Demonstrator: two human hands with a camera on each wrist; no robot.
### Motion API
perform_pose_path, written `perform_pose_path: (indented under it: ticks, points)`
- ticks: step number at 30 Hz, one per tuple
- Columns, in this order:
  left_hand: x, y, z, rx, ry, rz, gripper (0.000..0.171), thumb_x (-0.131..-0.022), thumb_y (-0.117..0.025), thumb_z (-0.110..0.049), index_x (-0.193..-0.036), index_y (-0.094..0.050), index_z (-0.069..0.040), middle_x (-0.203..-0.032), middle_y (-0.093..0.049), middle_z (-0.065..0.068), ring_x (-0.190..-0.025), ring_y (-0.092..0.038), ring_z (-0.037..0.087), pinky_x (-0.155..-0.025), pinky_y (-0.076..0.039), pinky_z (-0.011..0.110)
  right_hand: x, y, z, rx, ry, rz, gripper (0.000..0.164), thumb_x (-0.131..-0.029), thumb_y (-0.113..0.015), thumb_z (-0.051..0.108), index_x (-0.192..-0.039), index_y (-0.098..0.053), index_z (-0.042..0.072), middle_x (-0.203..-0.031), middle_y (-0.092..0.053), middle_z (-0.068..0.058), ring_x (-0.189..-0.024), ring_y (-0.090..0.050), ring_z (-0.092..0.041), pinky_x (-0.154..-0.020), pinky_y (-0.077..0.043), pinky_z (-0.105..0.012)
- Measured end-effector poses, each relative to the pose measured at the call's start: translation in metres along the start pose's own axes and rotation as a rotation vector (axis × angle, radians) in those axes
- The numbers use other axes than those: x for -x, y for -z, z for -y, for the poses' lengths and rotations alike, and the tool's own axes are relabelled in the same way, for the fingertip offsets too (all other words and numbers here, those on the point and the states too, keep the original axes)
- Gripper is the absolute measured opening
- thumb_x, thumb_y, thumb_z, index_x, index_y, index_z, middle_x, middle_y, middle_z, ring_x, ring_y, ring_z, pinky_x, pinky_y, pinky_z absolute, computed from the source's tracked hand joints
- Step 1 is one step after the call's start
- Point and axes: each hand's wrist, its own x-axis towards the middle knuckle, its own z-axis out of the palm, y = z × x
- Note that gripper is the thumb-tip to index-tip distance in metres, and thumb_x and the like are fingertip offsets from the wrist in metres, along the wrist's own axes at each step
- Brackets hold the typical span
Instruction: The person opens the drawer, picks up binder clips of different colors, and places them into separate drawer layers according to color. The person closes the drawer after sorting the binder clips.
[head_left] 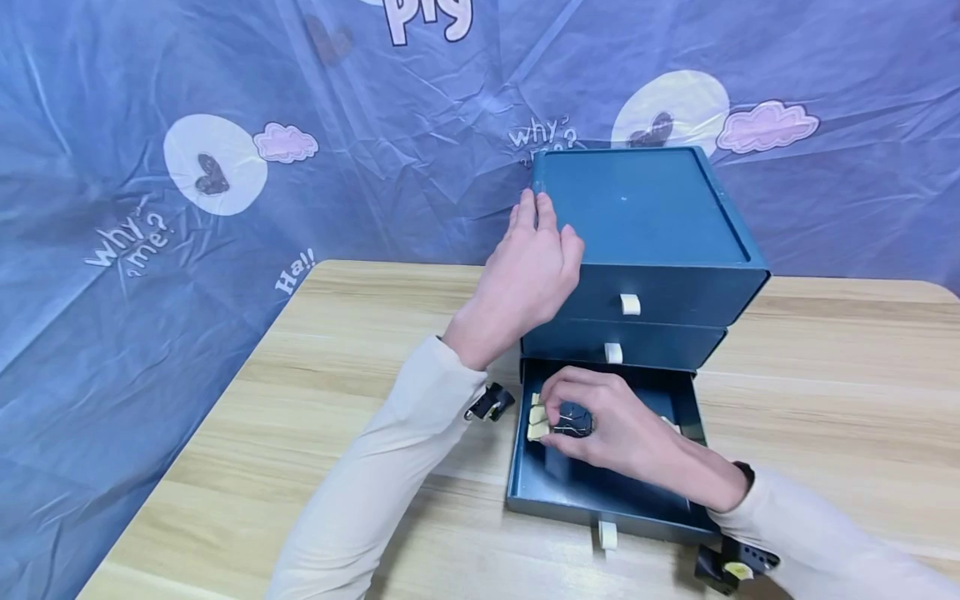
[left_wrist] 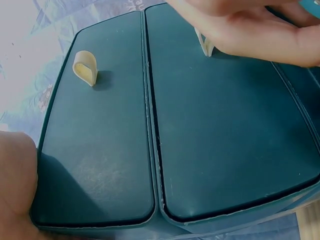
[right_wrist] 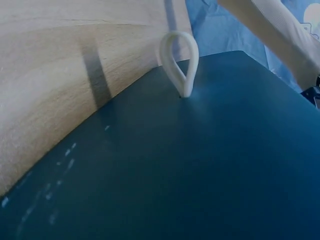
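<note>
My right hand (head_left: pixel 615 417) reaches into the pulled-out bottom drawer (head_left: pixel 555 487) of a dark teal drawer cabinet (head_left: pixel 645 208). Its curled thumb and index finger pinch a pale yellow binder clip (head_left: pixel 537 422) at the drawer's left side. Partly framed by those fingers is a black binder clip (head_left: pixel 574 421) with wire handles. My left hand (head_left: pixel 528 258) rests on the cabinet's upper left edge, fingers extended. In the left wrist view, part of the left hand (left_wrist: pixel 17 182) lies against the cabinet's side. The right wrist view has only the drawer front with its pale loop pull (right_wrist: pixel 187 75).
Above, the closed top drawer (head_left: pixel 675 296) and middle drawer (head_left: pixel 660 346) each bear a pale pull. Something whitish (head_left: pixel 670 424) shows behind my right wrist inside the drawer. The cabinet stands on a light wooden table (head_left: pixel 300 375), before a blue printed cloth (head_left: pixel 420 125).
</note>
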Motion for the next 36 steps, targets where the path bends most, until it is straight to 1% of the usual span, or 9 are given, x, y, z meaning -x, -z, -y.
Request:
perform_pose_path:
  ticks: [6, 9, 11, 15, 20, 22, 26, 31, 36]
  points:
    - [-0.001, 0.000, 0.000, -0.027, -0.013, 0.003, 0.056, -0.106, -0.018, -0.028, -0.150, -0.021, 0.006, -0.158, -0.013, 0.020, -0.147, -0.006, 0.028, -0.117, -0.011, 0.031, -0.003, -0.005, -0.001, -0.007, 0.037, 0.024, 0.031, -0.071, -0.085, 0.007, -0.076, -0.057, 0.018, -0.096, -0.063, 0.002, -0.085, -0.060, -0.010, -0.070, -0.055, -0.029]
    - [-0.001, 0.000, 0.000, -0.040, -0.014, 0.012, 0.056, -0.106, -0.017, -0.028, -0.149, -0.022, 0.006, -0.159, -0.013, 0.020, -0.147, -0.004, 0.028, -0.117, -0.009, 0.031, -0.004, -0.007, -0.002, -0.011, 0.038, 0.046, 0.033, -0.071, -0.085, 0.007, -0.073, -0.054, 0.019, -0.095, -0.063, 0.002, -0.084, -0.059, -0.010, -0.068, -0.054, -0.028]
    - [-0.002, 0.000, -0.001, -0.033, -0.003, 0.017, 0.056, -0.106, -0.017, -0.029, -0.150, -0.021, 0.006, -0.159, -0.012, 0.019, -0.147, -0.004, 0.028, -0.117, -0.010, 0.031, -0.004, -0.008, -0.003, -0.010, 0.031, 0.066, 0.034, -0.071, -0.085, 0.007, -0.071, -0.053, 0.019, -0.094, -0.062, 0.002, -0.083, -0.059, -0.010, -0.068, -0.054, -0.027]
    - [-0.003, -0.001, -0.002, -0.002, 0.021, 0.021, 0.057, -0.105, -0.017, -0.030, -0.151, -0.018, 0.004, -0.160, -0.008, 0.019, -0.147, -0.007, 0.028, -0.117, -0.013, 0.031, -0.004, -0.012, -0.006, 0.020, 0.023, 0.105, 0.037, -0.071, -0.085, 0.010, -0.066, -0.049, 0.019, -0.090, -0.059, 0.003, -0.080, -0.057, -0.008, -0.068, -0.052, -0.024]
    - [-0.003, -0.001, -0.002, 0.001, 0.037, 0.011, 0.057, -0.105, -0.018, -0.031, -0.151, -0.018, 0.004, -0.160, -0.008, 0.019, -0.147, -0.011, 0.029, -0.117, -0.016, 0.031, -0.008, -0.020, -0.008, 0.082, -0.002, 0.138, 0.042, -0.069, -0.086, 0.012, -0.062, -0.046, 0.020, -0.082, -0.049, 0.008, -0.073, -0.052, -0.006, -0.064, -0.049, -0.021]
    - [-0.003, 0.000, -0.001, -0.004, 0.037, 0.005, 0.057, -0.105, -0.018, -0.030, -0.151, -0.019, 0.004, -0.159, -0.008, 0.020, -0.147, -0.012, 0.029, -0.117, -0.017, 0.031, -0.009, -0.022, -0.008, 0.093, -0.017, 0.147, 0.042, -0.068, -0.087, 0.013, -0.063, -0.046, 0.020, -0.080, -0.045, 0.009, -0.071, -0.050, -0.005, -0.063, -0.047, -0.020]
    - [-0.002, 0.000, -0.001, -0.001, 0.031, 0.003, 0.057, -0.105, -0.018, -0.030, -0.151, -0.019, 0.005, -0.159, -0.009, 0.020, -0.147, -0.011, 0.029, -0.117, -0.016, 0.031, -0.009, -0.024, -0.008, 0.106, -0.028, 0.149, 0.041, -0.068, -0.087, 0.012, -0.065, -0.047, 0.020, -0.078, -0.042, 0.008, -0.070, -0.047, -0.006, -0.062, -0.045, -0.019]
    - [0.000, 0.001, 0.000, 0.006, 0.038, 0.006, 0.058, -0.105, -0.018, -0.031, -0.151, -0.018, 0.004, -0.160, -0.008, 0.020, -0.147, -0.012, 0.030, -0.116, -0.019, 0.032, -0.010, -0.025, -0.009, 0.127, -0.031, 0.140, 0.038, -0.069, -0.086, 0.012, -0.067, -0.049, 0.018, -0.077, -0.043, 0.006, -0.070, -0.047, -0.008, -0.061, -0.045, -0.019]
    - [0.000, 0.001, -0.001, 0.033, 0.046, 0.010, 0.058, -0.105, -0.018, -0.032, -0.152, -0.017, 0.003, -0.160, -0.006, 0.019, -0.147, -0.011, 0.029, -0.116, -0.020, 0.032, -0.009, -0.026, -0.009, 0.129, -0.054, 0.167, 0.034, -0.071, -0.085, 0.011, -0.069, -0.051, 0.018, -0.078, -0.044, 0.005, -0.070, -0.047, -0.008, -0.061, -0.045, -0.020]
